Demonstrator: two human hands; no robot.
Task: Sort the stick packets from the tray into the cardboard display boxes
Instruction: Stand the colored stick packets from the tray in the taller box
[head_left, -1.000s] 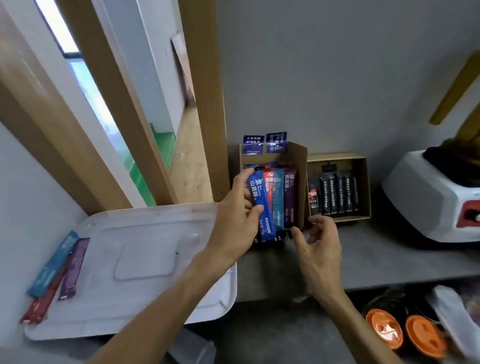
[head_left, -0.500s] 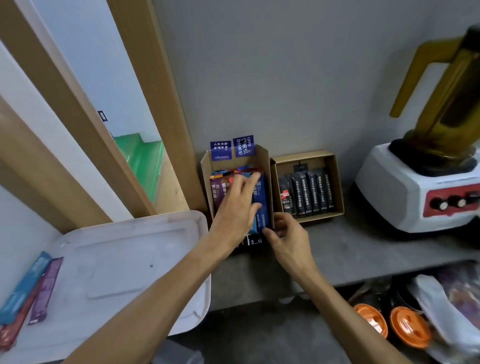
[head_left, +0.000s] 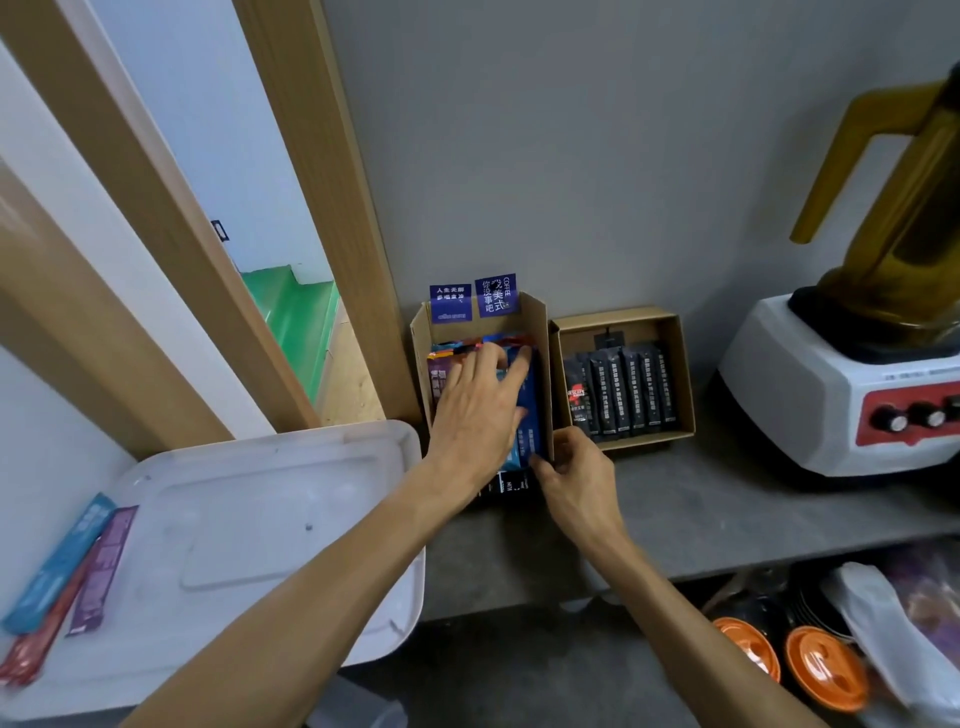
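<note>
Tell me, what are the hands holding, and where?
The right hand grips the cardboard box at its front corner. The left hand holds nothing; its straight fingers press the blue packet.

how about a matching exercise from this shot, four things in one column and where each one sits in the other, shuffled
Things
1. dark blue packet
2. black packets
3. loose packets
4. orange lids

Places
A. lying flat on the white tray
B. below the counter
C. in the tall box, under the left hand
D. standing in the low box

Pairs: 1-C, 2-D, 3-A, 4-B
</note>
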